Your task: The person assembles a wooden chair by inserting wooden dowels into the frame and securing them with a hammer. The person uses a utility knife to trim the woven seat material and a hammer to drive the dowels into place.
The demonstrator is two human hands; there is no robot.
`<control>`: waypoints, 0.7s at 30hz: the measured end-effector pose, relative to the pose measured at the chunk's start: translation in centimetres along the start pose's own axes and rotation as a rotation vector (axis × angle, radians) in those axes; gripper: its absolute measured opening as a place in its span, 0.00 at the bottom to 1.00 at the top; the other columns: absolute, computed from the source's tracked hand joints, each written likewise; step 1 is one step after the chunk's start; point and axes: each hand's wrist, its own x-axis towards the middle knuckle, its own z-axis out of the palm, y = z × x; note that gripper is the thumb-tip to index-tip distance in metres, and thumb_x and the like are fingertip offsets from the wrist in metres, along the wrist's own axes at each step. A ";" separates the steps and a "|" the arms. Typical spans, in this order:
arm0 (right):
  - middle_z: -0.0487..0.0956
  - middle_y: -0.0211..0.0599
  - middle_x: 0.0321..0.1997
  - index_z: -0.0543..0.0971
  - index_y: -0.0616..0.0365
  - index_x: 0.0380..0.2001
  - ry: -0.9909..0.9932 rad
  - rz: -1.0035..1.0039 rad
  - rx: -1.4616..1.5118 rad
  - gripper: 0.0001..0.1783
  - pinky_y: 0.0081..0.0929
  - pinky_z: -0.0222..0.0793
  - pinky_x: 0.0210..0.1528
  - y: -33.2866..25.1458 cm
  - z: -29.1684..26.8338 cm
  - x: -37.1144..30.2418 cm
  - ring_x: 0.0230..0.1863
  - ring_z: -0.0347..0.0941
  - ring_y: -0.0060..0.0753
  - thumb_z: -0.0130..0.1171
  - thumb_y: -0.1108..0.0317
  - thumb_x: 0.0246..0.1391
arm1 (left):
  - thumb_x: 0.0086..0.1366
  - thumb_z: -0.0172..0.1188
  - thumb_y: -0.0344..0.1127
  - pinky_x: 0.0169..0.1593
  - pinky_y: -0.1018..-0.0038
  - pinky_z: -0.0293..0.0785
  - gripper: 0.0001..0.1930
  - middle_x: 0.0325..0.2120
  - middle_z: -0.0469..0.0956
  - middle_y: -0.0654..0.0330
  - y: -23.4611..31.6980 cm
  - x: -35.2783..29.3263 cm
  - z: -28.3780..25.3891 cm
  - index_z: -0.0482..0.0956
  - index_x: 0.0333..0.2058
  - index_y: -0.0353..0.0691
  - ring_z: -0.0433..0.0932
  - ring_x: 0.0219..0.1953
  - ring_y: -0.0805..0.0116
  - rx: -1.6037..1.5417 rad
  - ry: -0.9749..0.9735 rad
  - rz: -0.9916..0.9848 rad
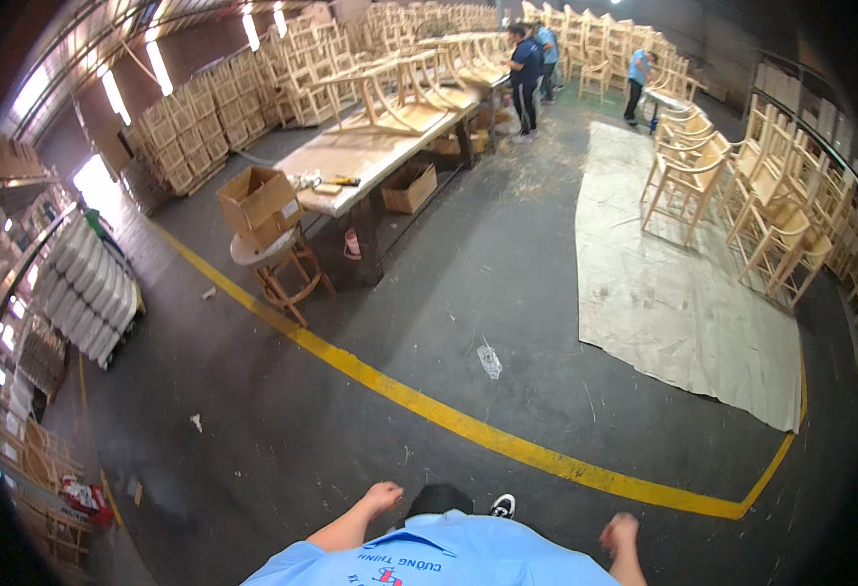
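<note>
My left hand (382,496) hangs in front of my body at the lower middle, fingers curled in, with nothing visible in it. Off to the right, my right hand (620,532) is also loosely closed and shows nothing held. Both hands are apart from any object, above the dark grey floor (331,444). Between them is my light blue shirt (468,547), and one black-and-white shoe (503,505) shows below. Nearest ahead is a yellow floor line (429,412), with a crumpled clear plastic piece (490,361) lying beyond it.
A long workbench (341,146) bears wooden chair frames and tools. A cardboard box (258,205) sits on a round stool (287,283) at its near end. Wooden chairs (688,171) stand on a pale floor sheet (663,303). Several people (525,78) work farther back. Wrapped stacks (87,283) line the left.
</note>
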 end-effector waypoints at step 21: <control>0.88 0.43 0.50 0.85 0.68 0.52 -0.553 -0.191 -0.544 0.24 0.38 0.77 0.57 -49.7 37.1 20.8 0.48 0.84 0.45 0.68 0.61 0.59 | 0.78 0.57 0.40 0.44 0.70 0.78 0.14 0.45 0.84 0.60 36.9 45.7 -31.7 0.80 0.55 0.41 0.81 0.41 0.70 -0.204 0.348 0.139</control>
